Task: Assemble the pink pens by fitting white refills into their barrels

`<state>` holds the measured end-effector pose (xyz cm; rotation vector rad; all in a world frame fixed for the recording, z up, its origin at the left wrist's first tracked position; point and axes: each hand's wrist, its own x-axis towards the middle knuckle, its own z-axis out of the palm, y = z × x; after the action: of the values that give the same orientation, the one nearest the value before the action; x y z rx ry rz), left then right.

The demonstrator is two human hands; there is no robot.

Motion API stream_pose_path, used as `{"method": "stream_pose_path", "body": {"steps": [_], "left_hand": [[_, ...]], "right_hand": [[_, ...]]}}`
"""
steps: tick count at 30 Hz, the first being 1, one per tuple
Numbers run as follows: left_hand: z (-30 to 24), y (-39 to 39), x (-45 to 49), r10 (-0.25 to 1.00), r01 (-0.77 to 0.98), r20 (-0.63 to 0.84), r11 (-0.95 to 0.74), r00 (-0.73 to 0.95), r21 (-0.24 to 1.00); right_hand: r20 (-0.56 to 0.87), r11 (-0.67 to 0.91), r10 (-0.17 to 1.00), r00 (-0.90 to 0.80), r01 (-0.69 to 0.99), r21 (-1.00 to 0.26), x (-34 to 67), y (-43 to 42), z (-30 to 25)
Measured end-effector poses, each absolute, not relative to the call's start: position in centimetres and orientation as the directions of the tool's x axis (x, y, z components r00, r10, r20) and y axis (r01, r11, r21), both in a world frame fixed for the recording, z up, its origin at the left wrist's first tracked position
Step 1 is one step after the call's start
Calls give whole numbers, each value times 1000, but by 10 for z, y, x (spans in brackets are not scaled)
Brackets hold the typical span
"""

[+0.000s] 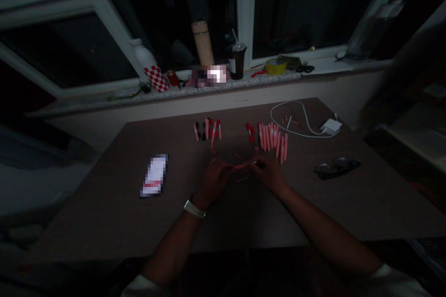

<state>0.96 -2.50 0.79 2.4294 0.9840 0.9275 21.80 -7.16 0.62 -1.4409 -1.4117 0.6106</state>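
Note:
Between my two hands is a slim pink pen or pen part point(240, 166), lying crosswise just over the table. My left hand point(213, 178), with a watch point(195, 209) on its wrist, pinches the left end. The fingers of my right hand point(268, 172) close on the other end, where a thin pale piece point(256, 163) shows. Dim light hides the exact fit. Beyond the right hand lies a row of several pink pens point(273, 137), with red pens point(250, 133) beside it. A mixed group of pink, red and black pens point(209, 130) lies beyond the left hand. Small pink pieces point(238, 156) are scattered nearby.
On the brown table point(114, 222) are a phone point(154, 175) at left, glasses point(336, 167) at right and a white charger point(331, 126) with its looped cable. The windowsill behind holds a checkered bottle point(153, 69), a tumbler point(203, 44), a drink cup point(237, 62) and yellow tape point(276, 67).

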Motion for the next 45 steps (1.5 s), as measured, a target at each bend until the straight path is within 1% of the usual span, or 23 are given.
{"method": "stream_pose_path", "body": {"steps": [3,8,13,19,24,27,30,34,37,41,45], "left_hand": [[8,-27,14,736,479,417,-669,533,569],[5,-29,18,774,480,423,-628,472,613],[2,-28,17,800,472,440,-597,407,649],[3,-28,17,784,472,450,-618,427,629],[1,-28,15,792,445,458,-608,405,658],[-1,-29,14,773,420,469,-629,427,654],[-2,-29,13,779,416,446,-618,441,667],[-1,-28,16,813,404,415,-569,408,716],[-2,-26,17,810,395,407,-569,422,722],[-3,-27,17,776,398,424,-613,467,683],[-1,-30,15,741,421,397,-648,542,634]], "right_hand": [[245,149,944,219,377,-914,218,-70,9],[174,132,967,185,219,-967,219,-68,8],[142,118,973,181,138,-983,218,-66,8],[96,73,961,258,99,-992,218,-66,8],[83,67,971,224,76,-995,217,-67,1],[90,79,974,209,61,-995,217,-68,-1],[86,77,974,211,48,-996,217,-68,-3],[66,64,980,188,13,-998,217,-65,-6],[59,63,981,187,-16,-998,217,-62,-4],[90,100,964,252,-29,-995,219,-60,1],[63,119,925,375,-127,-985,223,-58,1]]}}
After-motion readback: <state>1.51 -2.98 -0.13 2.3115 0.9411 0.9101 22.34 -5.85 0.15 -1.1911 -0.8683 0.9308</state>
